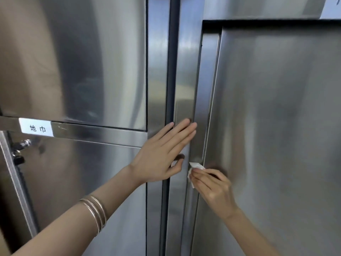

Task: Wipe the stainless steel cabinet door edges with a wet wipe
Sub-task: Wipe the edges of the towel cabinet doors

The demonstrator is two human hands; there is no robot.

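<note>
Two hands work at a bank of stainless steel cabinets. The left hand (162, 156) lies flat, its four fingers straight and close together, resting on the narrow upright panel (186, 89) between the cabinets, with the thumb bent below them. Three thin metal bangles (96, 212) circle that forearm. The right hand (212, 189) is curled and pinches one small white wet wipe (195, 166) in its fingertips, holding it against the left edge (210, 108) of the large right-hand cabinet door (276, 126), just below and to the right of the left hand; the two hands are near each other but apart. One dark vertical strip (171, 71) runs beside the upright panel. To the left are two more steel doors, an upper one (73, 61) and a lower one (83, 182), parted by a horizontal rail that bears one white label (36, 128) with two printed characters. A second white label (331, 8) shows only partly at the top right corner. A dark latch (19, 150) sits at the lower door's left side.
</note>
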